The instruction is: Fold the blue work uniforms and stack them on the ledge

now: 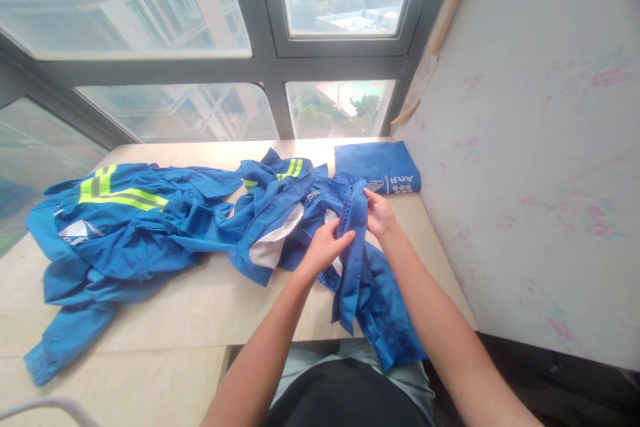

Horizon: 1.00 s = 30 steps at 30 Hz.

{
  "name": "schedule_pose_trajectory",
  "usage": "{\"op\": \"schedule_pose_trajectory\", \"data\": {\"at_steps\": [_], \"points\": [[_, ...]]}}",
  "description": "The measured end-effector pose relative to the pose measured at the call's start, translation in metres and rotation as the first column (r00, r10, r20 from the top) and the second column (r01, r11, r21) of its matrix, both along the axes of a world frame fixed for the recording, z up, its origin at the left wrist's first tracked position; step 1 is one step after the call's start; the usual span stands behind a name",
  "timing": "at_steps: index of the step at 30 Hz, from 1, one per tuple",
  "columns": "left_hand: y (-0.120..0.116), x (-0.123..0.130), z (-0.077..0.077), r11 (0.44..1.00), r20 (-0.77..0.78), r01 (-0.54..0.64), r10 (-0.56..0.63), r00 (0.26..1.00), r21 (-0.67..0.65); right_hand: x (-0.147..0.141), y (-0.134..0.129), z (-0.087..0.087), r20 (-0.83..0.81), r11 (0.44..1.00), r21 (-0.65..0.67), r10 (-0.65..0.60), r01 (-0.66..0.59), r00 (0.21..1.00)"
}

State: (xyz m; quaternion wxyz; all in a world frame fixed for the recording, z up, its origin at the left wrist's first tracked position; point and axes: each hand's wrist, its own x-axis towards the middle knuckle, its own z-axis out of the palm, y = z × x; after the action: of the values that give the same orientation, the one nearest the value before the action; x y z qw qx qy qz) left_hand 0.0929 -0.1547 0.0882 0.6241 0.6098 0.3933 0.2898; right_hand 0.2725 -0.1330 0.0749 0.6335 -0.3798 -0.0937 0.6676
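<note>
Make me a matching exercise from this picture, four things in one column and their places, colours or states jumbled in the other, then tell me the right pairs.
Things
1. Leftmost jacket
2. Folded blue bundle
3. Window frame
4. Garment nearest the person

Places, colours, states
A. Dark grey
B. Held in the fingers of the left hand and right hand
C. Lying crumpled on the left side of the table, yellow-green stripes showing
D. At the far right of the table, beside the wall

Right pairs: 1-C, 2-D, 3-A, 4-B
</note>
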Motion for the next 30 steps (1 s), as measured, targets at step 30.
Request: {"op": "schedule_pose_trajectory", "data": {"at_steps": [30], "points": [[0.105,0.017,-0.019,0.994,-0.132,-0.087,0.094,0.987,0.059,-0.038,-0.022,0.005,0.521,0.895,0.096,0.327,-0.435,0.789]]}}
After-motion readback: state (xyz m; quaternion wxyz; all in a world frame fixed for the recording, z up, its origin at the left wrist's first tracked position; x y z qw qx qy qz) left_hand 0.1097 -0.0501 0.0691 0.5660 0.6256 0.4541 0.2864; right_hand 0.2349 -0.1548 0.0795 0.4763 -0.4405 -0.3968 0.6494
